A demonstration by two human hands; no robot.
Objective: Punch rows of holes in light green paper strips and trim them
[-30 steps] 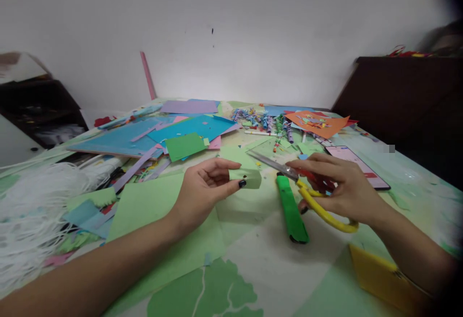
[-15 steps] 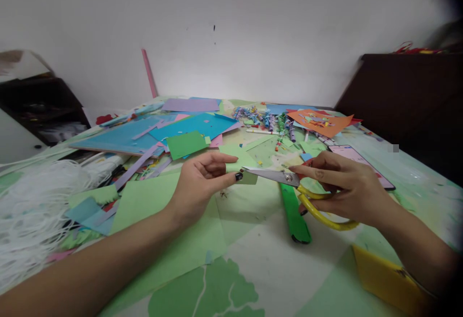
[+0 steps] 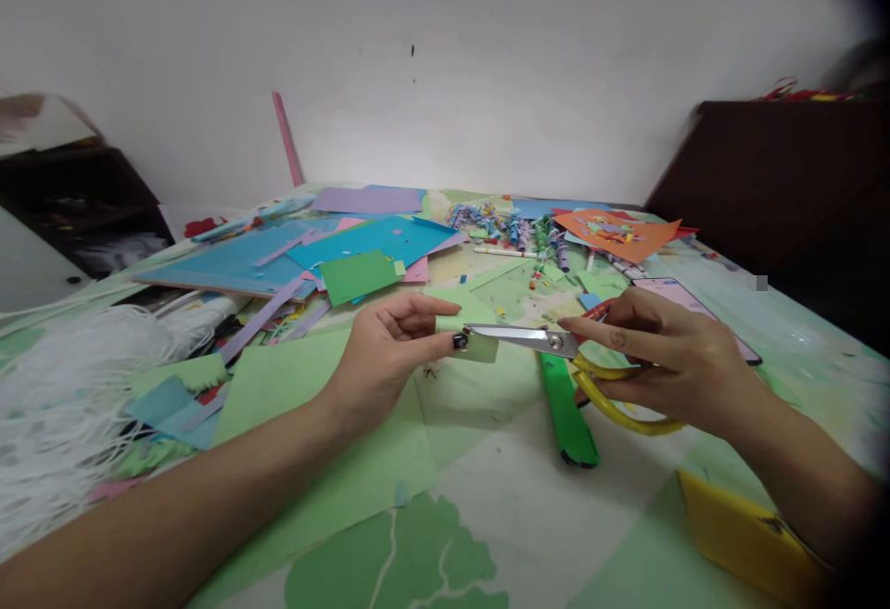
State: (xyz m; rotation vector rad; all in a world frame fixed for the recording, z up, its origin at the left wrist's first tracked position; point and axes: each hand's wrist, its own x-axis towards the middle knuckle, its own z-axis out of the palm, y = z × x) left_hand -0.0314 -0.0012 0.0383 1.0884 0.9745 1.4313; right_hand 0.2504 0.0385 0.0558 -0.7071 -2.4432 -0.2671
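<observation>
Now left hand (image 3: 389,349) raised over table (image 3: 556,516), fingers curled, thumb and forefinger pinching small pale green paper piece (image 3: 481,348) at its left edge. Right hand (image 3: 667,359) wrapped round yellow-handled scissors (image 3: 556,342), blades almost together, tips on paper piece just beside left thumb. Green marker (image 3: 566,410) flat on table under scissors. Light green sheet (image 3: 292,396) beneath left wrist. Phone (image 3: 685,298) just beyond right hand. Blue sheets (image 3: 236,261), orange paper (image 3: 612,234) farther back. White string heap (image 3: 62,386) far left; yellow card (image 3: 743,535) by right forearm

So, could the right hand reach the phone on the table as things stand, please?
Probably yes: the phone lies just beyond the right hand with nothing between, though that hand holds the scissors.
</observation>
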